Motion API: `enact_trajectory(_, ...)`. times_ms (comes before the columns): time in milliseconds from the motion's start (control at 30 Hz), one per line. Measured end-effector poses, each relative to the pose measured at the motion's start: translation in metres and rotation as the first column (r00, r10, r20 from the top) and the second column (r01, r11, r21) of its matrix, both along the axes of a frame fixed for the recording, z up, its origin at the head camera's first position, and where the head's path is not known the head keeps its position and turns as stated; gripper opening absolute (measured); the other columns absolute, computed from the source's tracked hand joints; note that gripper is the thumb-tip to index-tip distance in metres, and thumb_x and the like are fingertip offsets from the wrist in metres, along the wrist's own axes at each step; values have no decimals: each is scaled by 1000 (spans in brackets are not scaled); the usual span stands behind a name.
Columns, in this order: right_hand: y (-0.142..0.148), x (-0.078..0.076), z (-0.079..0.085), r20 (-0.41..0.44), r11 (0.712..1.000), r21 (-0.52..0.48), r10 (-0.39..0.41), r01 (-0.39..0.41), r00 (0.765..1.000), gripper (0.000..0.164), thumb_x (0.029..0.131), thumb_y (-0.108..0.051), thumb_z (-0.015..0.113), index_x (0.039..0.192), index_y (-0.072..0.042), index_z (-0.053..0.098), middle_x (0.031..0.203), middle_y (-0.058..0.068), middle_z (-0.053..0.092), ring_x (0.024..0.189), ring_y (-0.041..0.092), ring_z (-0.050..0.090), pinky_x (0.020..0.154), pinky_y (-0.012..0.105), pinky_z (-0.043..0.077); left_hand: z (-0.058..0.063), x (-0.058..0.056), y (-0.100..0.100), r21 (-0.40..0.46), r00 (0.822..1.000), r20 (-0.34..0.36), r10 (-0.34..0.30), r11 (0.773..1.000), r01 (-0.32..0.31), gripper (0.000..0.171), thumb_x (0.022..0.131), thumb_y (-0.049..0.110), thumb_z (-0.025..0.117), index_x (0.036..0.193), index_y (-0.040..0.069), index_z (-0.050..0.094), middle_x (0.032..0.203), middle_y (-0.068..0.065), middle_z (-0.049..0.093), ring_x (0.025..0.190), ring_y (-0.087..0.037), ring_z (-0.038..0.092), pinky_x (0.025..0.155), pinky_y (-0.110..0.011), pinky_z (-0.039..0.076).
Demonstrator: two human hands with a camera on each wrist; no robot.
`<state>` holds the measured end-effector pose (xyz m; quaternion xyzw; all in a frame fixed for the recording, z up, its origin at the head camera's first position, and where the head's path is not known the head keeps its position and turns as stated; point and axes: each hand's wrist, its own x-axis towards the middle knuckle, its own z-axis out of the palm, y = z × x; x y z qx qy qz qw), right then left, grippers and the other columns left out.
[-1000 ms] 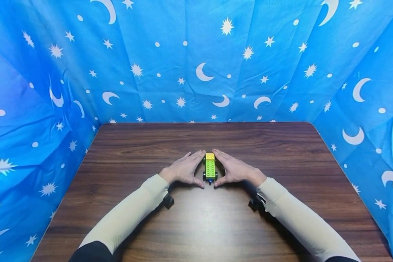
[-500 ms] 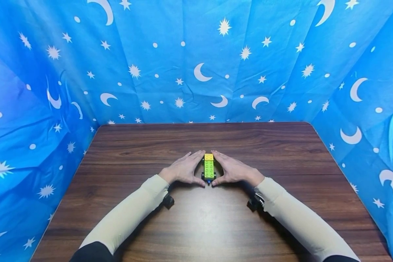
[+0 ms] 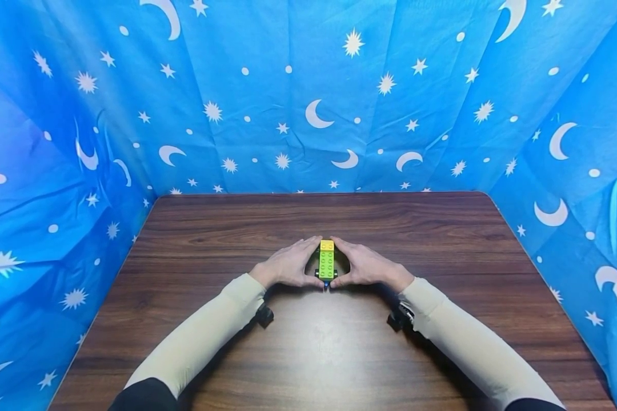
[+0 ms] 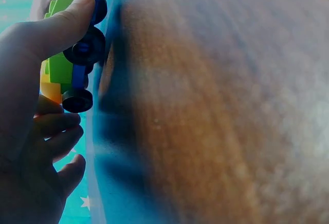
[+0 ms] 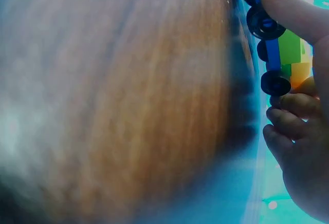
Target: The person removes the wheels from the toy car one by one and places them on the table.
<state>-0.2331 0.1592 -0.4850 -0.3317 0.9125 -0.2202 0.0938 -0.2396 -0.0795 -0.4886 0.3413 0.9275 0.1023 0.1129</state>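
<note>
A toy car [image 3: 327, 264] built of green and yellow bricks lies lengthwise between both hands in the head view. It has a blue base, black wheels and a small blue piece at its near end. My left hand [image 3: 288, 266] curves round its left side, fingertips by the yellow front and thumb at the rear. Mirroring it, my right hand [image 3: 367, 266] holds the right side, thumb at the near end. The left wrist view shows the thumb [image 4: 69, 26] across the rear of the car; the right wrist view shows the other thumb [image 5: 290, 8] there too.
The dark wood-grain table [image 3: 329, 354] extends around the hands. Blue cloth [image 3: 267, 85] with moons and stars hangs behind it and at both sides. A black device sits at the left wrist [image 3: 264, 315] and another at the right wrist [image 3: 398, 319].
Both thumbs have drawn in towards the car's rear end, and the hands have closed nearer to its sides. The car has shifted slightly left in the view.
</note>
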Motion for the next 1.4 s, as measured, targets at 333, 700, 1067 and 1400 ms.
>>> enact_trajectory(333, -1, -2, 6, -25, 999, -39, 23, -24, 999, 115, 71, -58, 79, 153, -2, 21, 150, 21, 41, 129, 31, 51, 109, 43, 42, 5, 3, -4, 72, 999, 28, 34, 997, -36, 114, 77, 71, 64, 157, 11, 10, 162, -12, 20, 147, -29, 24, 119, -44, 24)
enact_trajectory(700, -1, -1, 13, -45, 997, -78, 19, -23, 999, 113, 71, -58, 80, 152, -2, 25, 147, 21, 45, 127, 30, 53, 107, 44, 44, 7, 3, -6, 169, 999, 35, 32, 985, -37, 115, 75, 68, 70, 156, 8, 14, 160, -12, 26, 142, -27, 35, 116, -42, 33)
enact_trajectory(1067, -1, -1, 24, -29, 997, -82, 2, -4, 1000, 112, 70, -59, 79, 154, -9, 25, 149, 17, 44, 131, 28, 49, 110, 43, 41, 3, 0, -8, 333, 998, 62, 25, 942, -45, 116, 71, 55, 81, 155, 8, 18, 154, -12, 37, 136, -25, 43, 113, -39, 37)
enact_trajectory(1400, 0, -1, 29, -44, 996, -86, -11, 7, 999, 108, 71, -59, 79, 153, -10, 29, 148, 16, 45, 132, 30, 48, 108, 47, 42, 1, -1, -5, 369, 993, 101, 63, 924, -96, 118, 70, 55, 82, 155, 8, 16, 142, -11, 51, 127, -23, 52, 108, -41, 43)
